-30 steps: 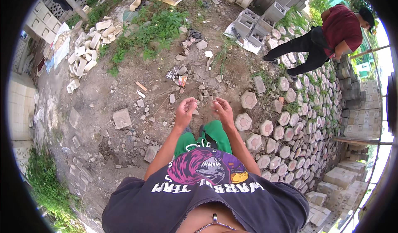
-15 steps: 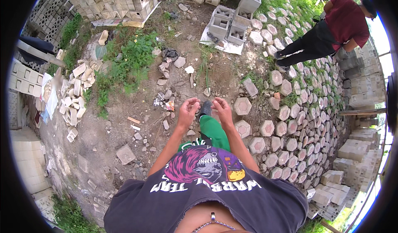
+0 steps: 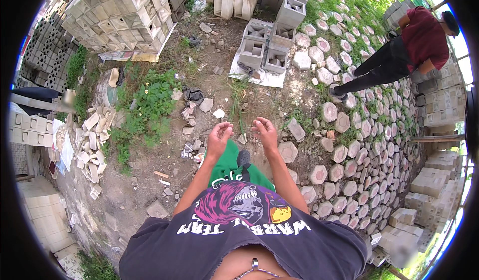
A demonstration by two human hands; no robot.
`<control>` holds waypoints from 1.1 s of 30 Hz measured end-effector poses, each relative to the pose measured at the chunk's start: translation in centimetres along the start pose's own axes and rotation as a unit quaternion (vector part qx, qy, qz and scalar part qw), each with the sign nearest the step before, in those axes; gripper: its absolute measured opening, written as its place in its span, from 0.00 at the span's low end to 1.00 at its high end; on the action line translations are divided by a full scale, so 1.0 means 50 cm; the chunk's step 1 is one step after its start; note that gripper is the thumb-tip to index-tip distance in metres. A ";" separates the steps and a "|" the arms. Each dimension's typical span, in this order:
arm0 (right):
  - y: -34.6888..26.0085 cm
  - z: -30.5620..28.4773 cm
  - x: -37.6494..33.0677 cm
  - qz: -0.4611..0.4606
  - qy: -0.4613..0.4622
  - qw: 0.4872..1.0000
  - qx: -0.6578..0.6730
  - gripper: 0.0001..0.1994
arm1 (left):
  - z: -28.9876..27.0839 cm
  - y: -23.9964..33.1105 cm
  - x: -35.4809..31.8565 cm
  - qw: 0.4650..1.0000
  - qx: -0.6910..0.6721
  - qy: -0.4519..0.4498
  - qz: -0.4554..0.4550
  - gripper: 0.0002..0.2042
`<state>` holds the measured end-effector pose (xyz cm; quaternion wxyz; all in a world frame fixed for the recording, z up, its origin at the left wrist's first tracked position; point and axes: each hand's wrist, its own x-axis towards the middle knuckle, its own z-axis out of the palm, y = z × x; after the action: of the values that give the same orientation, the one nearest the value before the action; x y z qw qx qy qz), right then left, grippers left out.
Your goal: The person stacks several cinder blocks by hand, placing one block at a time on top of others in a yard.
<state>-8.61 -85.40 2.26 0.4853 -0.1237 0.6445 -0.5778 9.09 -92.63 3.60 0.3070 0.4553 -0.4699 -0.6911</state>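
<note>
My left hand (image 3: pixel 219 136) hangs in front of my body above the dirt, its fingers loosely curled and holding nothing. To its right my right hand (image 3: pixel 266 132) is held at about the same height, fingers bent and apart, also without anything in it. The two hands do not touch each other. Below them are my green trousers (image 3: pixel 229 165) and one dark shoe (image 3: pixel 243 158). Ahead of the hands, several hollow concrete blocks (image 3: pixel 276 59) sit on a pale sheet (image 3: pixel 272 81). A hexagonal paver (image 3: pixel 288 152) lies on the ground close to my right hand.
Many hexagonal pavers (image 3: pixel 341 154) cover the ground at right, where another person (image 3: pixel 423 36) walks. A tall stack of patterned blocks (image 3: pixel 122 18) stands far left. Green weeds (image 3: pixel 149 108), broken block pieces (image 3: pixel 91 145) and loose stones (image 3: pixel 206 105) lie left of my path.
The block stacks ahead and the sheet appear nearer and lower in view, as I have moved forward. My hands stay in front of me, empty. The other person's legs have shifted in stride.
</note>
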 end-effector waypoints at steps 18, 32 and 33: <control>-0.368 0.114 0.432 -0.006 0.106 0.994 -0.025 0.20 | 0.109 0.302 0.615 0.995 0.000 -0.098 -0.009 0.15; -0.450 0.103 0.641 0.065 0.098 0.993 -0.033 0.21 | 0.155 0.311 0.858 0.989 0.066 -0.129 -0.028 0.17; -0.453 0.093 0.667 0.066 0.095 0.993 -0.040 0.21 | 0.170 0.318 0.873 0.986 0.083 -0.140 -0.031 0.17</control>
<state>-30.75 -119.13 6.40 0.4535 -0.0452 0.7167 -0.5278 -16.11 -132.56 4.71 0.1780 0.3925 -0.5498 -0.7155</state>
